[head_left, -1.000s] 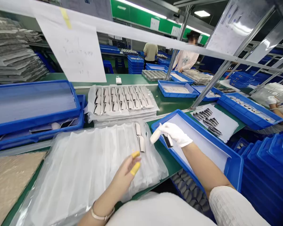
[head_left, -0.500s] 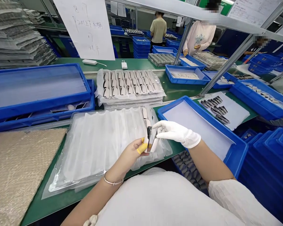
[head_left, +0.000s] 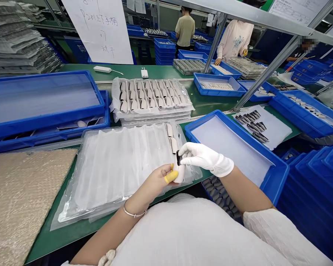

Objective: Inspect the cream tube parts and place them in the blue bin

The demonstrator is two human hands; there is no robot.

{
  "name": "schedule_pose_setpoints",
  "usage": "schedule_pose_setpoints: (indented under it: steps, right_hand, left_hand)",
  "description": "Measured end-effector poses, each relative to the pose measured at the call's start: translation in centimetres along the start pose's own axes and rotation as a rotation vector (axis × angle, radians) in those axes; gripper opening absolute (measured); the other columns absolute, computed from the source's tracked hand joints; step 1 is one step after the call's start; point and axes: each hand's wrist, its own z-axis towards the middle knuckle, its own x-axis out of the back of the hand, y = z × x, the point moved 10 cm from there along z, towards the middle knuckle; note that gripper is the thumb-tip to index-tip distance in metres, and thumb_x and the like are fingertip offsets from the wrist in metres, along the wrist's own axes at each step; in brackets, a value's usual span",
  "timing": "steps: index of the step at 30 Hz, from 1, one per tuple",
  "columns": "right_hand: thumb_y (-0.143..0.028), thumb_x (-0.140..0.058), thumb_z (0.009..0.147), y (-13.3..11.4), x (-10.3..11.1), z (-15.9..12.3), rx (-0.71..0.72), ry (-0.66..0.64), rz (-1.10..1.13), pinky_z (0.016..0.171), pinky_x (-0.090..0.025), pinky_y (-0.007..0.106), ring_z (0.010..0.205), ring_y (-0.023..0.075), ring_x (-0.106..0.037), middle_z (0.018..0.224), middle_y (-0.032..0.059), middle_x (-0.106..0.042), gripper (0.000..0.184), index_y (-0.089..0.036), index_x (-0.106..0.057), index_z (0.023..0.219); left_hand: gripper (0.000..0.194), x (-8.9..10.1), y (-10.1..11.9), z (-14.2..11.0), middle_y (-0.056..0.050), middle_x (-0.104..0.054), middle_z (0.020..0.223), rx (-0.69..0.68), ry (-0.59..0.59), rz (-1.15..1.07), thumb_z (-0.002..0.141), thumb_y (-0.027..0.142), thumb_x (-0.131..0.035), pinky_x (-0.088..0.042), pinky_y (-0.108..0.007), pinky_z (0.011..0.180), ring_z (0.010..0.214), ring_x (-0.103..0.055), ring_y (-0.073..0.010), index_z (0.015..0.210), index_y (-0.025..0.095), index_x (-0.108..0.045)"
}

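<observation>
My left hand [head_left: 157, 181], with yellow covers on the fingertips, grips the lower end of a pale plastic shell [head_left: 180, 173]. My right hand [head_left: 208, 159], in a white glove, pinches a dark part [head_left: 178, 158] at the shell's upper end. Whether that dark part is the shell's inner side or a separate piece, I cannot tell. Both hands meet above the right edge of a packing tray [head_left: 122, 162] covered with thin white sheeting. Similar pale shells [head_left: 171, 138] lie in its right column, just beyond the fingers.
A paper-lined blue bin [head_left: 238, 155] stands right of the tray. Filled trays [head_left: 152, 96] are stacked behind. Dark parts [head_left: 252, 123] lie on paper at right. Blue bins [head_left: 44, 107] and bubble wrap [head_left: 24, 195] occupy the left. A metal post [head_left: 263, 75] rises beyond. Co-workers stand farther back.
My right hand has come from over the blue bin, carrying pale and dark parts, to my left hand. The left has closed on the shell; lately the parts have been drawn together.
</observation>
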Motion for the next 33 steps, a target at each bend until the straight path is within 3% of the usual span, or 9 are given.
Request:
schedule_pose_setpoints:
  steps: [5, 11, 15, 17, 21, 23, 26, 29, 33]
  right_hand:
    - [-0.043, -0.070, 0.088, -0.5, -0.4, -0.3, 0.025, 0.009, -0.081, 0.079, -0.056, 0.035, 0.083, 0.0182, -0.065, 0.092, 0.0036, -0.067, 0.031, -0.019, -0.062, 0.107]
    - [-0.049, -0.075, 0.082, -1.6, -0.8, -0.6, 0.191, 0.187, -0.420, 0.089, -0.055, 0.043, 0.099, 0.0257, -0.064, 0.106, 0.0093, -0.063, 0.045, -0.019, -0.060, 0.111]
    - [-0.041, -0.062, 0.093, -2.5, 1.1, -1.2, 0.237, 0.444, -0.533, 0.089, -0.055, 0.046, 0.099, 0.0267, -0.064, 0.103, 0.0112, -0.061, 0.030, -0.019, -0.059, 0.113]
    - [-0.043, -0.061, 0.094, -3.1, 1.9, -1.7, 0.279, 0.524, -0.554, 0.096, -0.053, 0.048, 0.111, 0.0291, -0.062, 0.114, 0.0144, -0.061, 0.037, -0.019, -0.057, 0.123]
    - [-0.072, -0.071, 0.075, -3.3, -1.4, -1.8, 0.390, 0.244, -0.616, 0.107, -0.047, 0.055, 0.131, 0.0381, -0.051, 0.140, 0.0235, -0.050, 0.089, -0.015, -0.048, 0.140]
    - [-0.078, -0.070, 0.069, -2.9, -3.0, -2.0, 0.402, 0.158, -0.662, 0.107, -0.046, 0.058, 0.132, 0.0412, -0.051, 0.143, 0.0270, -0.046, 0.101, -0.013, -0.046, 0.142]
    - [-0.078, -0.073, 0.066, -2.6, -3.9, -2.1, 0.394, 0.151, -0.689, 0.105, -0.048, 0.057, 0.129, 0.0419, -0.053, 0.144, 0.0277, -0.045, 0.100, -0.013, -0.049, 0.139]
    - [-0.066, -0.080, 0.067, -2.5, -3.7, -1.8, 0.371, 0.189, -0.654, 0.106, -0.048, 0.055, 0.129, 0.0397, -0.054, 0.142, 0.0246, -0.048, 0.087, -0.016, -0.052, 0.134]
    - [-0.045, -0.086, 0.063, -2.6, -2.8, -1.4, 0.376, 0.224, -0.450, 0.109, -0.045, 0.052, 0.133, 0.0362, -0.050, 0.141, 0.0209, -0.047, 0.083, -0.019, -0.048, 0.132]
  left_hand:
    - [0.035, 0.0, -0.4, 0.4, -0.004, -0.065, 0.083, 0.006, -0.032, 0.026, 0.073, 0.050, -0.072, -0.052, -0.032, 0.077, 0.079, -0.061, -0.0191, 0.081, 0.017, -0.063]
    - [0.027, 0.6, -0.5, 1.4, 0.003, -0.056, 0.066, -0.047, 0.049, 0.078, 0.068, 0.040, -0.073, -0.046, -0.027, 0.064, 0.064, -0.052, -0.0136, 0.075, 0.018, -0.057]
    - [0.027, 0.7, -0.4, 1.4, 0.003, -0.055, 0.066, -0.059, 0.071, 0.106, 0.071, 0.042, -0.070, -0.045, -0.028, 0.064, 0.065, -0.052, -0.0140, 0.075, 0.019, -0.057]
    - [0.027, 0.7, -0.4, 1.3, 0.002, -0.057, 0.068, -0.056, 0.080, 0.103, 0.071, 0.043, -0.069, -0.046, -0.029, 0.066, 0.067, -0.053, -0.0150, 0.075, 0.019, -0.058]
    - [0.030, 0.8, -0.4, 1.3, 0.001, -0.058, 0.066, -0.064, 0.080, 0.086, 0.071, 0.047, -0.068, -0.045, -0.030, 0.065, 0.064, -0.053, -0.0158, 0.072, 0.019, -0.057]
    - [0.030, 0.9, -0.4, 1.5, 0.002, -0.057, 0.066, -0.065, 0.086, 0.079, 0.070, 0.047, -0.068, -0.044, -0.030, 0.064, 0.063, -0.052, -0.0157, 0.072, 0.019, -0.057]
    - [0.030, 1.0, -0.6, 1.7, 0.002, -0.057, 0.067, -0.059, 0.103, 0.077, 0.067, 0.044, -0.072, -0.042, -0.029, 0.062, 0.063, -0.051, -0.0153, 0.074, 0.019, -0.058]
    - [0.032, 1.2, -0.3, 1.6, 0.001, -0.059, 0.072, -0.081, 0.125, 0.044, 0.069, 0.044, -0.076, -0.041, -0.027, 0.064, 0.069, -0.051, -0.0152, 0.078, 0.018, -0.060]
    - [0.045, 0.3, -1.3, 1.6, 0.001, -0.056, 0.068, -0.043, 0.029, -0.241, 0.082, 0.062, -0.066, -0.041, -0.026, 0.061, 0.064, -0.048, -0.0130, 0.079, 0.017, -0.063]
